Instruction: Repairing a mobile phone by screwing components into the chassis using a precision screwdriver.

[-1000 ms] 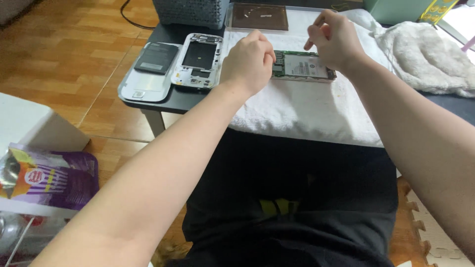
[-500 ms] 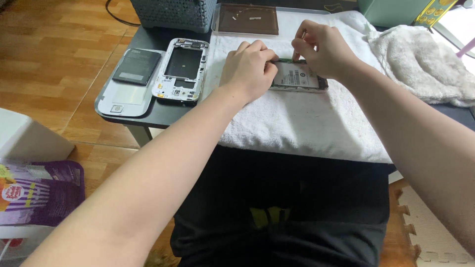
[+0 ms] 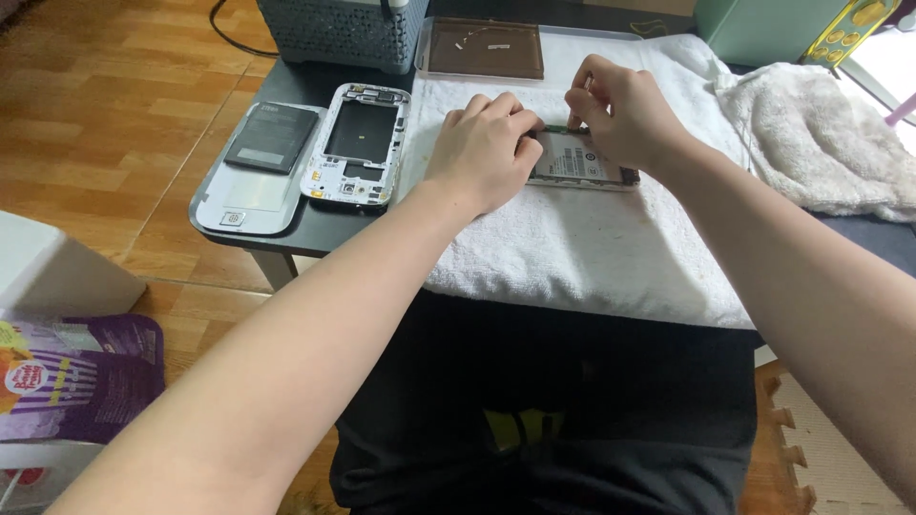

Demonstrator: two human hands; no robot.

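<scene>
My left hand point(image 3: 482, 153) pins the stripped phone board assembly point(image 3: 580, 164) flat on the white towel point(image 3: 572, 248), right hand point(image 3: 615, 114) pinching its top edge; looks light, thin, fragile, so grip edges only.

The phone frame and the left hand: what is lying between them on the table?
In the head view, only a strip of white towel lies between the phone frame and the left hand; nothing else is there.

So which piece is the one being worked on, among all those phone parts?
Start at the white towel over the dark table. On it lies a flat phone body with a pale label. It alone sits between the left hand and right hand.
</scene>
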